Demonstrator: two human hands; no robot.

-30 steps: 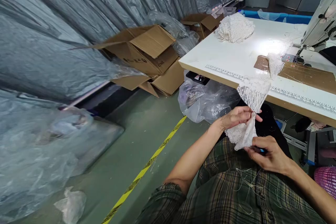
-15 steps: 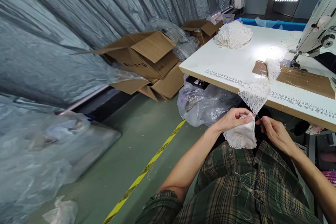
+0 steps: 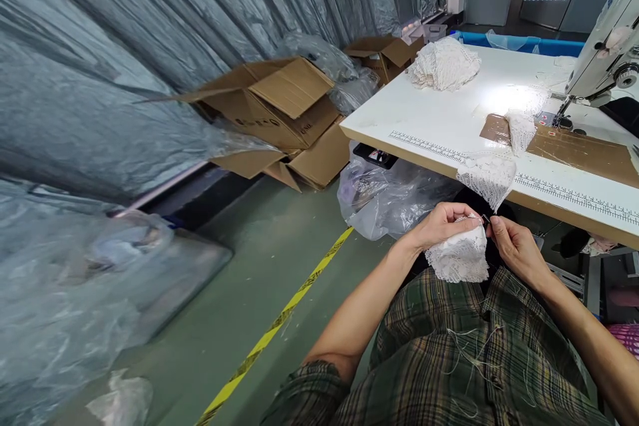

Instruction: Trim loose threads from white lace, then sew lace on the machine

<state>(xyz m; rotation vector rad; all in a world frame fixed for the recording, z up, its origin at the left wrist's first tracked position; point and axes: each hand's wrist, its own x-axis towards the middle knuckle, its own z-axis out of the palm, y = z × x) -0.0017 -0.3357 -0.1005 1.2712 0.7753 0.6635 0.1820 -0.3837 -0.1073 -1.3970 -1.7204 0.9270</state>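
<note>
My left hand (image 3: pixel 446 225) pinches a white lace piece (image 3: pixel 459 256) that hangs over my lap. Close to its fingertips, my right hand (image 3: pixel 516 243) is closed on a small, thin dark tool (image 3: pixel 487 219); its kind is too small to make out. A second lace piece (image 3: pixel 486 176) drapes over the table's front edge, its lower tip hanging down between my hands. It runs up as a strip to the lit area beside the sewing machine (image 3: pixel 594 60).
A lace pile (image 3: pixel 444 65) rests on the white sewing table (image 3: pixel 384 103). Brown tape (image 3: pixel 584 154) covers part of the tabletop. Cardboard boxes (image 3: pixel 279 100) and a plastic bag (image 3: pixel 389 196) lie to the left. Yellow tape (image 3: pixel 279 319) marks the floor.
My right hand has risen slightly, its fingertips now up at the hanging lace tip. The lace over the table edge has shifted a little right. My left hand keeps its hold.
</note>
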